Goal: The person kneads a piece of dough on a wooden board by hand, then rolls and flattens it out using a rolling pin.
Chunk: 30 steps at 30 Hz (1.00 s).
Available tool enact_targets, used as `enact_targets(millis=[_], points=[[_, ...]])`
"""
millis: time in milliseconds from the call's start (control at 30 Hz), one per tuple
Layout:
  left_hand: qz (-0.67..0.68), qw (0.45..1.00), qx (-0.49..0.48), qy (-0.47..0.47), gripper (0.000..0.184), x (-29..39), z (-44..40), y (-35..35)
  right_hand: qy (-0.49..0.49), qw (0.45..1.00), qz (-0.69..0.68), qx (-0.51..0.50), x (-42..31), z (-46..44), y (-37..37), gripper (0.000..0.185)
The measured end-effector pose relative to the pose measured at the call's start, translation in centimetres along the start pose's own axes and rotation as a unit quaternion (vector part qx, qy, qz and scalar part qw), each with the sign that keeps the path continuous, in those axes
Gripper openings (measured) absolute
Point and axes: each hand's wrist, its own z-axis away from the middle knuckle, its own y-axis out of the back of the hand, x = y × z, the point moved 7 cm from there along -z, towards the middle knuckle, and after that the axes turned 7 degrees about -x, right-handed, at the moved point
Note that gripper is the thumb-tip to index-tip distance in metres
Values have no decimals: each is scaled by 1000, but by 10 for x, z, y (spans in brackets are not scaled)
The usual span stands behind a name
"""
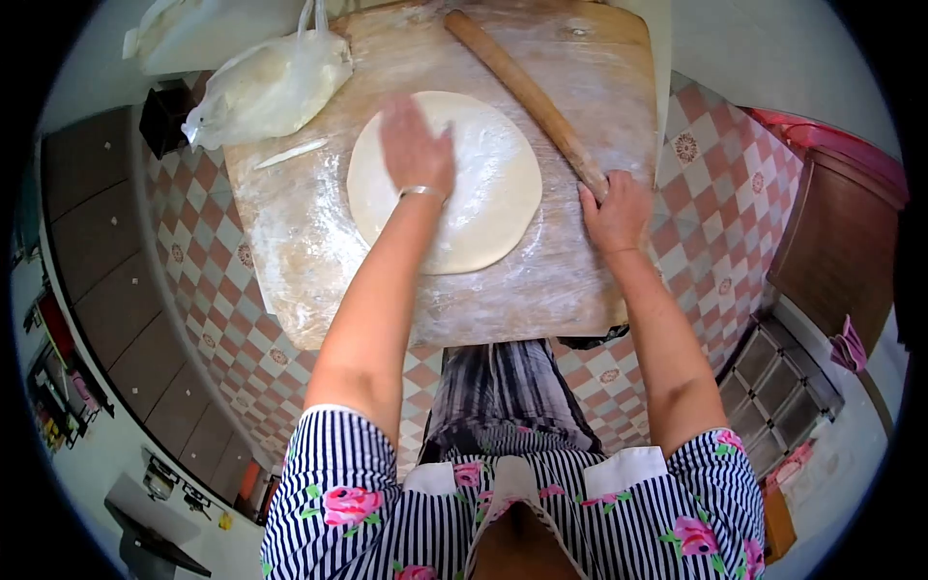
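A flat round sheet of dough (483, 208), dusted with flour, lies on the floury wooden board (580, 290). Over the dough's upper left part is my left hand (416, 145), palm down and flat, its thumb apart; motion blurs the fingers, and I cannot tell whether it presses on the surface. A bracelet circles that wrist. My right hand (621, 211) is closed around the near end of a long wooden rolling pin (527, 92), which slants across the board to the right of the dough.
At the board's upper left corner rests a tied plastic bag (275, 87) of pale contents. A thin white strip (290, 153) lies below it. Tiled floor (706, 164) surrounds the board, with dark cabinets (135, 300) along the left and a brown cabinet (836, 242) on the right.
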Motion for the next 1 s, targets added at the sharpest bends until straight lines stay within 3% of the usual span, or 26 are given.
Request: enact_targets(millis=[67, 133, 167, 233, 333, 367, 400, 500, 567, 600, 733, 800, 833, 933, 1000], points=[[5, 996, -35, -77, 67, 49, -10, -11, 3, 1000, 6, 11, 1, 2, 0, 42], [-3, 980, -126, -155, 70, 87, 25, -27, 8, 1000, 4, 14, -2, -2, -2, 42], [22, 973, -121, -196, 71, 91, 59, -29, 7, 1000, 2, 8, -2, 0, -2, 41], [55, 963, -199, -174, 74, 69, 117, -33, 15, 1000, -3, 15, -2, -1, -1, 41], [8, 978, -205, 36, 78, -8, 152, -23, 23, 999, -13, 19, 2, 0, -1, 40], [-14, 996, -88, 25, 79, -30, 151, -12, 13, 1000, -18, 3, 2, -1, -1, 40], [-27, 995, -58, 78, 78, -44, 134, 0, 5, 1000, -23, -15, 3, -1, -2, 41], [-62, 990, 51, 112, 70, -63, 57, 9, 3, 1000, -22, -21, 2, -1, -4, 41], [17, 992, 5, 123, 67, -39, 7, 1, 1, 1000, -17, -8, 5, 0, -7, 42], [51, 996, 58, 53, 64, -5, -5, 8, 3, 1000, -13, -2, 5, 1, -8, 42], [-18, 987, -106, -118, 65, 94, 34, -24, 27, 999, -18, 10, -3, -2, -1, 39], [-9, 968, -192, -159, 68, 97, 90, -38, 22, 1000, -13, 6, -4, -1, -2, 40], [11, 970, -189, -152, 66, 82, 116, -43, 14, 1000, -16, -3, -3, -1, -4, 41], [-47, 965, -258, -2, 65, 13, 153, -30, 5, 1000, -16, -5, 2, 0, -9, 43], [-73, 984, -134, 92, 73, -45, 160, -12, 21, 1000, -1, 24, 2, 1, -8, 43]])
